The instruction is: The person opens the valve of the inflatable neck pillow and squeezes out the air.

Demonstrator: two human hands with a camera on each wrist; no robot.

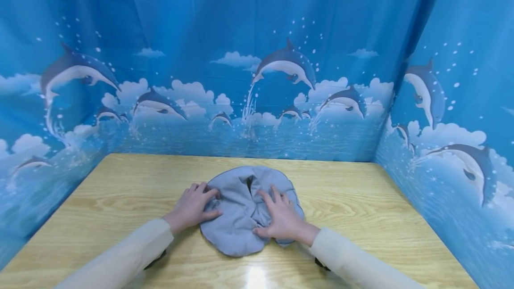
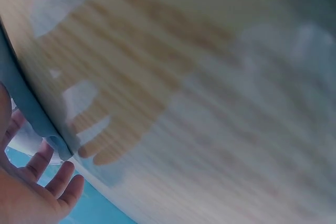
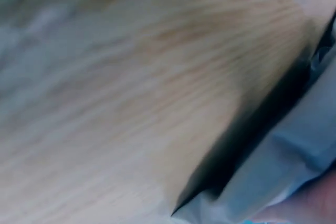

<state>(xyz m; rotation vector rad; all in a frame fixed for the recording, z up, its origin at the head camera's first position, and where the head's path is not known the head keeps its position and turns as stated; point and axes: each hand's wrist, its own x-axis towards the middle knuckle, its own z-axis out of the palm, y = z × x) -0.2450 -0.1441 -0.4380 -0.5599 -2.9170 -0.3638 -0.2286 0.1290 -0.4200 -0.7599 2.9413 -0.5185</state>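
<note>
A roundish grey-blue cloth piece (image 1: 233,229) lies spread and wrinkled on the table, with a short dark opening near its upper middle and a notch at its near edge. At its left edge my left hand (image 1: 194,206) rests with thumb and fingers apart, the fingertips on the fabric. In the left wrist view the fingers (image 2: 39,161) of that hand are spread beside the cloth's edge (image 2: 26,98). My right hand (image 1: 281,215) lies over the cloth's right part, fingers spread, thumb near the middle folds. The right wrist view shows the cloth's edge (image 3: 294,150) raised over a dark shadow.
The light wood-grain table (image 1: 140,177) extends around the cloth and reflects light near its front edge. Blue curtains (image 1: 192,57) printed with dolphins and clouds stand along the table's back and sides.
</note>
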